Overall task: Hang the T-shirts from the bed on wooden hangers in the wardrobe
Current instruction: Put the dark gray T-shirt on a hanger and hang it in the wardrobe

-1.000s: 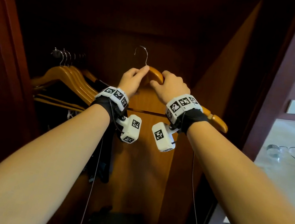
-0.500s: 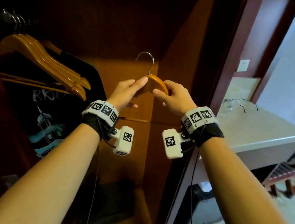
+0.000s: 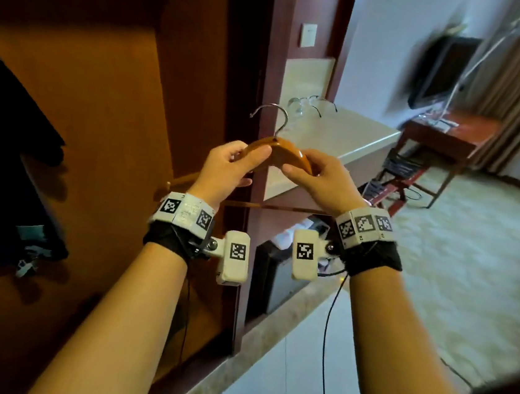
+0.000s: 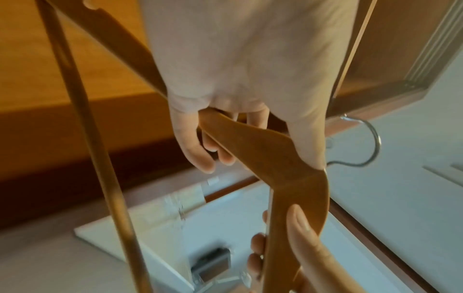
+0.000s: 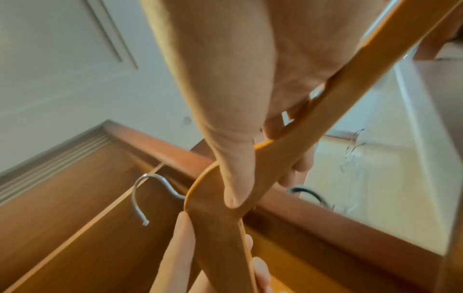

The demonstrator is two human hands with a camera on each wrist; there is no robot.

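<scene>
Both hands grip one wooden hanger (image 3: 276, 153) at its crown: left hand (image 3: 229, 169) on the left shoulder, right hand (image 3: 320, 179) on the right. Its steel hook (image 3: 272, 117) could snag the wardrobe frame (image 3: 271, 68) just beyond. No T-shirt from the bed is in sight; a dark one hangs far left (image 3: 8, 148).

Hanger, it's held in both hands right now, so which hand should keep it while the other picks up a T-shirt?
Probably the left hand: its fingers wrap the hanger beside the hook. The right hand, on the room side, only pinches it and could let go.
</scene>
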